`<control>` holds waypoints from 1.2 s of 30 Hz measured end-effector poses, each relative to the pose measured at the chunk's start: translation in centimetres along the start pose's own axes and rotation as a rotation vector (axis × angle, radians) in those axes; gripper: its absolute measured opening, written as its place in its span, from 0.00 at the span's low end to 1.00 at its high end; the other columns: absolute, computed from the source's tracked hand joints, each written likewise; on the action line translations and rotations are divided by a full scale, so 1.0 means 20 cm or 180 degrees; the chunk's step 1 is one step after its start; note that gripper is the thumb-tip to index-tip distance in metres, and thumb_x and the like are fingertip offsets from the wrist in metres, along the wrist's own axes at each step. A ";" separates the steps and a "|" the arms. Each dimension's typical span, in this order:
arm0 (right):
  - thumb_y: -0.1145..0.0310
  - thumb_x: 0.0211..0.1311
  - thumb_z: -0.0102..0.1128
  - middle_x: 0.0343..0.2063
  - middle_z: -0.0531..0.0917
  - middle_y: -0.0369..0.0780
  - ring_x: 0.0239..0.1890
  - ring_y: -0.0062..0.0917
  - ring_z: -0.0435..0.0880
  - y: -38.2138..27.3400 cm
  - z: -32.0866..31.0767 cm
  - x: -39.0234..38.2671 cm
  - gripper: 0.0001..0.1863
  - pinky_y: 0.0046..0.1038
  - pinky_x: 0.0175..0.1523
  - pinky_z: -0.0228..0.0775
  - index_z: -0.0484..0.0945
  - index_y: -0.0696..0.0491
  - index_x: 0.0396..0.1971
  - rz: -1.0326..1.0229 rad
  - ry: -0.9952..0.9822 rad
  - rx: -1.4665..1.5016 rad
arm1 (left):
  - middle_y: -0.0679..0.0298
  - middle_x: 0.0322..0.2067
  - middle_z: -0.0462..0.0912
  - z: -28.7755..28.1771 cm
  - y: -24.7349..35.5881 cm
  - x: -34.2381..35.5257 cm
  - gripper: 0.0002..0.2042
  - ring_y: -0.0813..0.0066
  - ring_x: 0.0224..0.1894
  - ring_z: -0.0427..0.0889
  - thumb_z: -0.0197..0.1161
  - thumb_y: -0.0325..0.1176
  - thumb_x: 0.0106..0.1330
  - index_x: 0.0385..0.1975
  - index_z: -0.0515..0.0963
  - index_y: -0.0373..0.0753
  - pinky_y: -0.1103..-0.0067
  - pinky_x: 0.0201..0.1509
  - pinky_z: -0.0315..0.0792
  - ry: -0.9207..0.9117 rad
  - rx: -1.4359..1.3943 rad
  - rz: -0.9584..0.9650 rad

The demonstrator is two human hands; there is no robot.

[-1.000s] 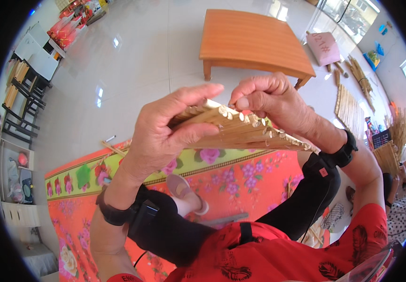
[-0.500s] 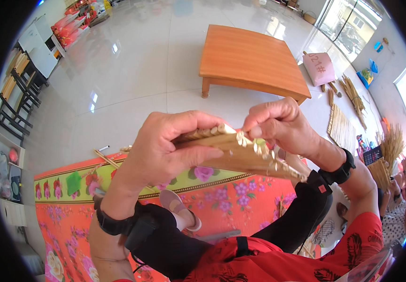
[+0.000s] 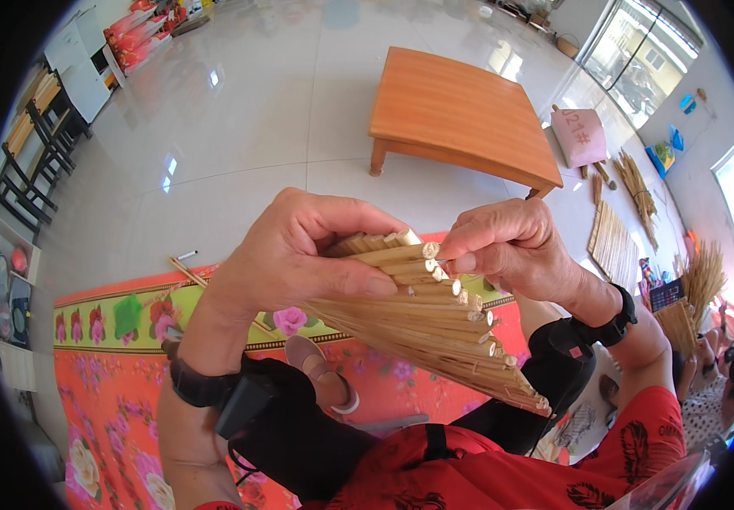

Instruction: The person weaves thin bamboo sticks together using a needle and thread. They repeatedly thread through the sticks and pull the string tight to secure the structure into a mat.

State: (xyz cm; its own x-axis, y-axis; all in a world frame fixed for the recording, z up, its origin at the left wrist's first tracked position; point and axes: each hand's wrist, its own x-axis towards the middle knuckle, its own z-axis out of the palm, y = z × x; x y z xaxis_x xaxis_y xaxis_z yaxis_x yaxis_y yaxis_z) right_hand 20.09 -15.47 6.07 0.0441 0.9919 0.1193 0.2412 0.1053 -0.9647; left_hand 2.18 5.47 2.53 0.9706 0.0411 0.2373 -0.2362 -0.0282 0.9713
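A mat of pale dry plant stalks [image 3: 401,327], laid side by side with cut ends in a stepped row, hangs in front of me above my lap. My left hand [image 3: 299,255] is closed on its upper edge, thumb on the near face and fingers behind the rolled or folded top stalks. Beside the topmost cut end, my right hand [image 3: 503,246] is pinched, its thumb and forefinger touching or nearly touching the stalk. Whatever thin thing may be between those fingertips is too small to make out.
Ahead stands a low wooden table [image 3: 460,119]. A red flowered cloth [image 3: 120,399] covers the floor under my feet. To the right lie another stalk mat [image 3: 614,242], stalk bundles [image 3: 637,183] and a pink sack [image 3: 578,136]. Another person [image 3: 716,387] sits at far right; chairs [image 3: 44,144] line the left.
The mat has swung from nearly edge-on to showing its broad face, its lower end dropping. My right hand has come down slightly, still pinched; the left keeps its hold.
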 end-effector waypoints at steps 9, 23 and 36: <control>0.77 0.67 0.61 0.31 0.85 0.35 0.29 0.13 0.78 0.00 0.01 0.02 0.10 0.19 0.33 0.71 0.86 0.57 0.45 -0.0134 -0.0091 -0.0422 | 0.63 0.37 0.87 0.01 0.03 -0.02 0.17 0.80 0.40 0.84 0.76 0.21 0.53 0.43 0.83 0.30 0.82 0.46 0.77 -0.0108 -0.0187 -0.0055; 0.80 0.65 0.63 0.40 0.88 0.38 0.42 0.14 0.84 0.00 0.02 0.04 0.11 0.18 0.47 0.78 0.85 0.61 0.46 0.0210 -0.0148 0.0510 | 0.63 0.37 0.87 -0.01 -0.01 -0.02 0.18 0.81 0.40 0.83 0.76 0.22 0.52 0.44 0.83 0.31 0.82 0.45 0.76 -0.0104 -0.0115 0.0125; 0.75 0.68 0.62 0.38 0.88 0.37 0.35 0.13 0.82 -0.05 -0.08 0.11 0.11 0.19 0.39 0.77 0.85 0.57 0.48 0.0221 -0.0895 -0.0016 | 0.65 0.39 0.87 -0.01 -0.01 -0.04 0.17 0.84 0.42 0.82 0.75 0.24 0.57 0.46 0.82 0.33 0.83 0.48 0.75 -0.0360 -0.0112 0.0259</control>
State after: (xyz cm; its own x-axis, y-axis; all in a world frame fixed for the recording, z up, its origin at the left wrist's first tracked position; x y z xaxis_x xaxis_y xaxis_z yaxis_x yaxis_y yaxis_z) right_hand 21.62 -13.45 7.62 -0.2097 0.9776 -0.0173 0.2519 0.0370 -0.9671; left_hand 1.49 5.56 2.23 0.9467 -0.0728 0.3137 -0.3139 0.0082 0.9494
